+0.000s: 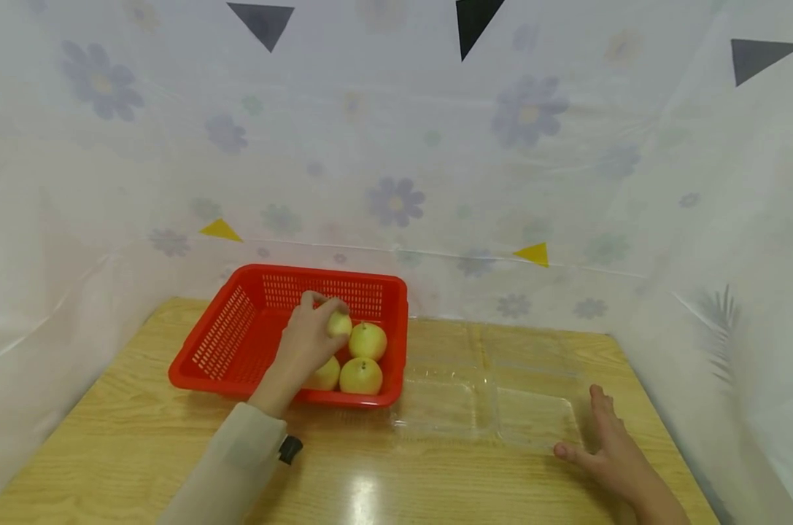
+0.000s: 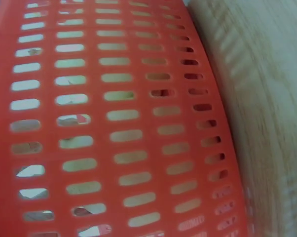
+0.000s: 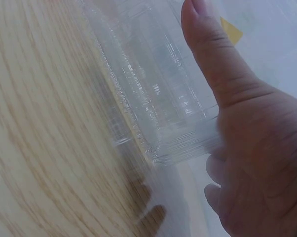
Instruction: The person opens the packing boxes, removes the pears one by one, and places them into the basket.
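Inside the red plastic basket [image 1: 401,343], my left hand [image 1: 307,332] grips a round yellow-green pear [image 1: 340,324] between thumb and fingers. Other pears [image 1: 361,376] lie in the basket's right part, one partly covered by the hand. The left wrist view is filled by the basket's slotted wall [image 2: 99,148]; neither the hand nor the held fruit shows clearly there. My right hand [image 1: 609,448] is beside the right edge of the clear plastic container [image 1: 534,419], thumb and fingers spread. In the right wrist view the thumb [image 3: 217,59] extends along the container's side; whether it touches cannot be told.
Transparent compartments [image 1: 435,401] stretch from the basket's right side toward the right hand, their edges hard to make out. Everything stands on a wood-grain table [image 1: 343,467]. A flower-patterned white sheet [image 1: 396,146] hangs behind it and at both sides.
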A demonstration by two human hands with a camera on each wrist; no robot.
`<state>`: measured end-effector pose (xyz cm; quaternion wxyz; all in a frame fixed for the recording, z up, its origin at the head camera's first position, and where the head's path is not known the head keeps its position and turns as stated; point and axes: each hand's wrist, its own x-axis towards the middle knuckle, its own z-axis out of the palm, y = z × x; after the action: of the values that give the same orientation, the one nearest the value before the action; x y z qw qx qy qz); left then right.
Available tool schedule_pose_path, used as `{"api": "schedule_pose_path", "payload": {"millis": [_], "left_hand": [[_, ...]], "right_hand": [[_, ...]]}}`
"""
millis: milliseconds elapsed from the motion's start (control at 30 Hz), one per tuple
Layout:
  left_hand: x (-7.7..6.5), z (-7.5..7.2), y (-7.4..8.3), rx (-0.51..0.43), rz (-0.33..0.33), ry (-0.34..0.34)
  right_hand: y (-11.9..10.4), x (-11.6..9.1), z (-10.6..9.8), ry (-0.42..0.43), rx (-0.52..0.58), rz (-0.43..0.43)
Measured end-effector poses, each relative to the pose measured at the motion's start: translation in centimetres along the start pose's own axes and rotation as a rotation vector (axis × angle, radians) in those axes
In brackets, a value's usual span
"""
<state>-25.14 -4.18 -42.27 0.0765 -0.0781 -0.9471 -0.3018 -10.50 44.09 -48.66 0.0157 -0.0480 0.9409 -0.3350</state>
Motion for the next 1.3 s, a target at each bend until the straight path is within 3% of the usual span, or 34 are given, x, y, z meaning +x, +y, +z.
{"api": "schedule_pose_path", "payload": {"millis": [633, 933, 1300], "left_hand": [[0.4, 0.7, -1.2, 0.013, -0.027, -0.073], [0.5, 1.0, -1.5, 0.005, -0.045, -0.153], [0.0, 0.6, -2.3, 0.003, -0.046, -0.158]], "right_hand": [[-0.3, -0.5, 0.1, 0.01, -0.002, 0.015], [-0.2, -1.0, 0.3, 0.021, 0.013, 0.017], [0.1, 0.5, 0.8, 0.018, 0.017, -0.001]]}}
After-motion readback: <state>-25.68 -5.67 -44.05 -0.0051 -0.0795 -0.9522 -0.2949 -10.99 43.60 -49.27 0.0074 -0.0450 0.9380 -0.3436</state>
